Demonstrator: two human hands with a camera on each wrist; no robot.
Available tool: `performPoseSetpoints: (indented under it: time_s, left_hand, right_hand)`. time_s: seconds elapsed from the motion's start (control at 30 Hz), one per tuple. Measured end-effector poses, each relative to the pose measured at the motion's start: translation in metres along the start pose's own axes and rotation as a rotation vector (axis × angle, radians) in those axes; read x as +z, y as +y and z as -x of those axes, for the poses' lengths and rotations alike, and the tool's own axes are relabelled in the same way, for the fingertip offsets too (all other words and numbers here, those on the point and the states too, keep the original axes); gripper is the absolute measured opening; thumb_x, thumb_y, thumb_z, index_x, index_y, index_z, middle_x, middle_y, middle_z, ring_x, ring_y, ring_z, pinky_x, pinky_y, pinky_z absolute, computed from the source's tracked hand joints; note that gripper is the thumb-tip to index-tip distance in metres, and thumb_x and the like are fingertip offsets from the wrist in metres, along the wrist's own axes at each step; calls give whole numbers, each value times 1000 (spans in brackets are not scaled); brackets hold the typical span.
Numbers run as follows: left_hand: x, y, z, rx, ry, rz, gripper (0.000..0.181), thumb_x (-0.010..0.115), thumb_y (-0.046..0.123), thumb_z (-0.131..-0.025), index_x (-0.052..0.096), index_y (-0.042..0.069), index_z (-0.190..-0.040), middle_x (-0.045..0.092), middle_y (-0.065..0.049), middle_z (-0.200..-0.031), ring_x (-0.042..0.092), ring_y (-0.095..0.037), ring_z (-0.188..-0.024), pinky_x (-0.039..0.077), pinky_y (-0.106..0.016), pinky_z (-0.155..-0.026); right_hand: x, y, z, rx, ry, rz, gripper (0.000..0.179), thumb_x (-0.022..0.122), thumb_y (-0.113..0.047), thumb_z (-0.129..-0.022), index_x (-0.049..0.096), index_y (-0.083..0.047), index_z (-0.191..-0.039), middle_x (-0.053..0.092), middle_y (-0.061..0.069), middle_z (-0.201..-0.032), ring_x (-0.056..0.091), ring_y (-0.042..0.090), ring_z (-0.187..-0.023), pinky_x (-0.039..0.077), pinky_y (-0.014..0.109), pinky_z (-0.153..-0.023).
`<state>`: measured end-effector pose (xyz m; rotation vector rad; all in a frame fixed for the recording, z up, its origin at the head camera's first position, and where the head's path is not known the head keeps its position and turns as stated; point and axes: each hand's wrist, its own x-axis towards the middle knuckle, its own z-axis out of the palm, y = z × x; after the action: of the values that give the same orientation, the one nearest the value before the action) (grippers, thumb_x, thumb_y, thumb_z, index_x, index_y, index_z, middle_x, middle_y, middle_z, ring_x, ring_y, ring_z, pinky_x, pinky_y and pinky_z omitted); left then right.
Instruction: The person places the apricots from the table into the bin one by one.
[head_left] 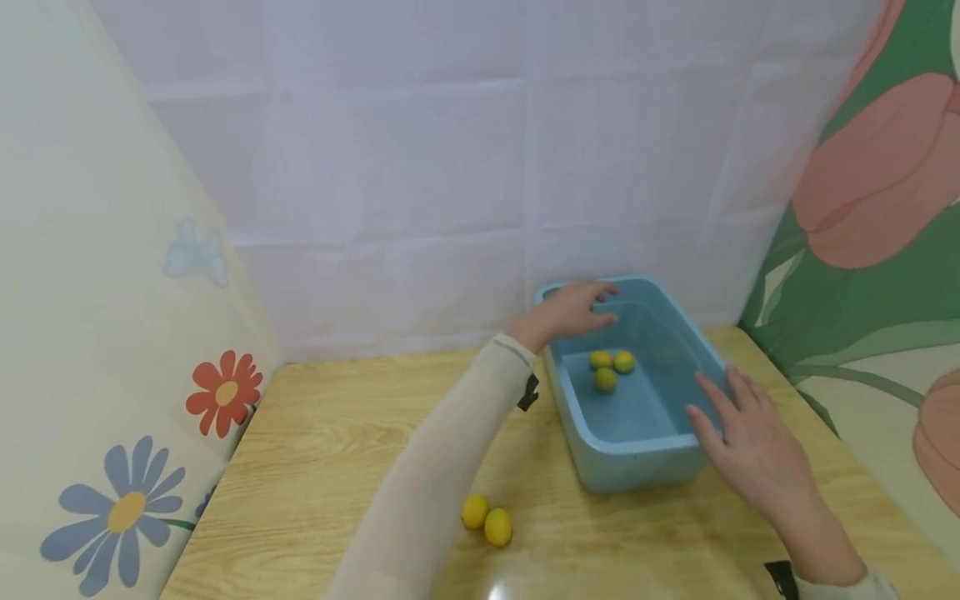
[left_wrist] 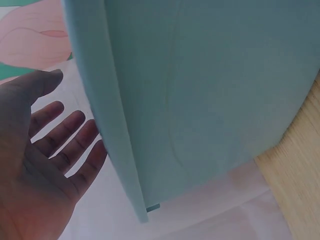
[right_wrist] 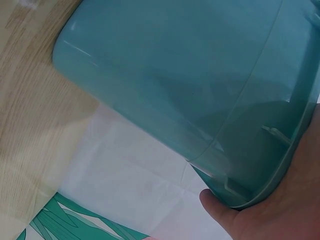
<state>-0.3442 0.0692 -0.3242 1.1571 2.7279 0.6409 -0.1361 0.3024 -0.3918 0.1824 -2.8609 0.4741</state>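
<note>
A blue plastic basin (head_left: 633, 468) stands on the table's right side, holding three small yellow-green citrus fruits (head_left: 605, 381) on its floor. Over its far left rim reaches my left hand (head_left: 573, 308), fingers spread and loosely bent, with nothing held. The left wrist view has that hand (left_wrist: 47, 150) close beside the basin's rim (left_wrist: 107, 100); whether it touches is unclear. My right hand (head_left: 757, 446) is at the near right corner, fingers extended over the rim. From the right wrist, the hand (right_wrist: 285, 205) appears against the basin's corner, its other fingers hidden.
Two yellow citrus fruits (head_left: 498, 527) lie together on the wooden table (head_left: 360, 433), left of the basin and beside my left sleeve (head_left: 442, 467). A white cloth (head_left: 397, 167) hangs behind the table. Flower-printed sheets (head_left: 885, 183) flank both sides.
</note>
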Motion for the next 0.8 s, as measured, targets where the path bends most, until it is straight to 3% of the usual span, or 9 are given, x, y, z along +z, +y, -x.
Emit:
performPoseSetpoints:
  time_s: [0.43,0.8]
  left_hand:
    - [-22,-17,17,23,42,-37,48,63,28,-101,52,9,-145,60,-9,-139,57,-22,-127,46,-33,-105]
    - [-32,-27,45,53,52,-19,53,62,30,-102,47,10,-149,61,-8,-137,59,-19,-121,49,-31,-101]
  right_hand:
    - [-4,2,-7,-30,14,-18,61,41,-47,-108,43,-5,-152,21,37,-158,22,57,-142,28,76,-102]
    - [-2,4,-7,-24,17,-19,61,41,-47,-108,44,-5,-152,21,37,-158,22,57,-142,28,76,-102]
